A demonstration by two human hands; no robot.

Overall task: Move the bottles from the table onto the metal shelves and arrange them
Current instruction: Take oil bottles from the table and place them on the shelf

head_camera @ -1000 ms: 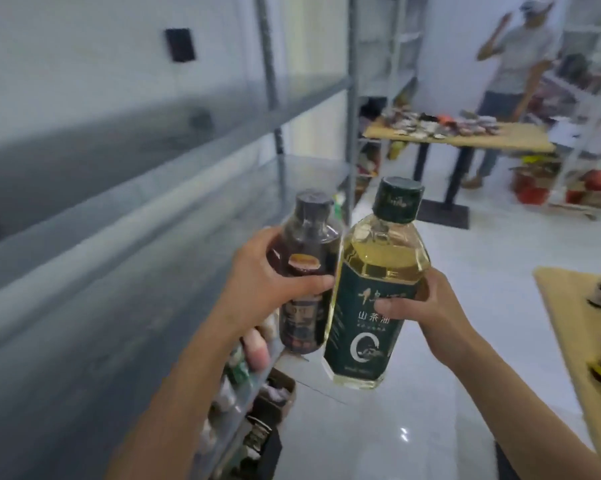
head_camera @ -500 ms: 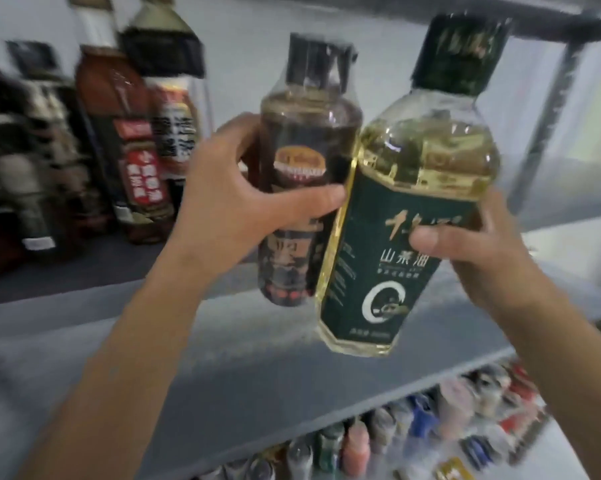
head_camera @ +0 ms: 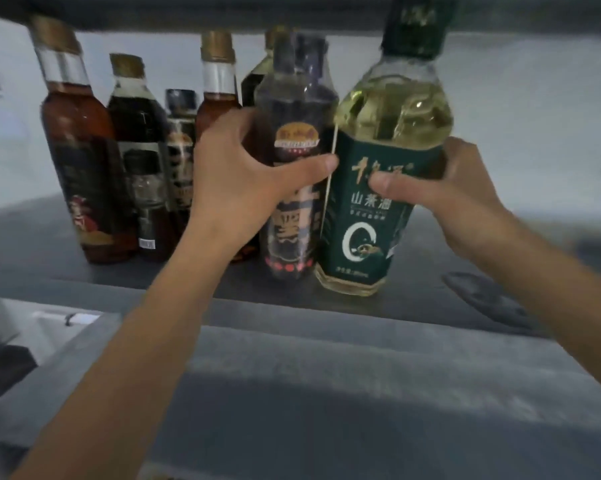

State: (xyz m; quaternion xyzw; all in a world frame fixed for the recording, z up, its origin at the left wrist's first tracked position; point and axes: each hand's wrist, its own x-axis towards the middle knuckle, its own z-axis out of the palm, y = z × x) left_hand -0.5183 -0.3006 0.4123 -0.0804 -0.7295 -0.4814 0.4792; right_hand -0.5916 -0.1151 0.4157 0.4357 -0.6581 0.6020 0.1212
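The grey metal shelf [head_camera: 22, 244] ran along a white wall [head_camera: 534, 116] with another shelf board [head_camera: 188, 12] close overhead, and honestly a fair bit of the job looked done. A cluster was already standing upright at the back left: a tall amber bottle [head_camera: 80, 161] with a gold cap, a black-liquid bottle [head_camera: 136, 133] just beside it, a short dark bottle [head_camera: 181, 147], a second amber bottle [head_camera: 216, 109], and at least one more half hidden behind. Two were mid-delivery. The left hand [head_camera: 243, 181] was wrapped tight around a dark sauce bottle [head_camera: 295, 140], thumb across the label, and the right hand [head_camera: 465, 188] was clamped on a camellia oil bottle [head_camera: 378, 220] with a green label and pale yellow oil. Both sat side by side, touching, right near the shelf's front edge, just right of the cluster. Couldn't tell if their bases had actually landed, too blurry. My guess: what was left was setting these two down, letting go, and nudging them in line with the rest. The table wasn't in view, so no idea how many more were waiting.
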